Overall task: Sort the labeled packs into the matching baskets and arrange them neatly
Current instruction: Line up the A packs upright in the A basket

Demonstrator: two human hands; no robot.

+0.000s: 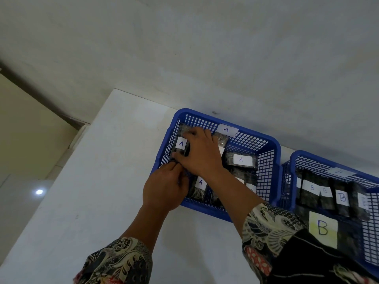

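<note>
A blue mesh basket (272, 148) tagged A stands on the white table and holds several dark packs with white A labels. My right hand (202, 152) reaches into its left part, fingers curled round an upright pack labelled A (180, 143). My left hand (165, 186) is at the basket's near left corner, its fingers pinching the lower end of the same pack. Another A pack (242, 160) lies flat towards the right, and one more A pack (200, 186) stands near the front. To the right, a second blue basket (295, 158) tagged B holds a row of B packs (342, 198).
The white table (92, 181) runs left and forward of the baskets, with its left edge dropping to a tiled floor (24, 140). A grey wall (205, 48) stands right behind the baskets. A large B label (323, 227) sits on the second basket's near side.
</note>
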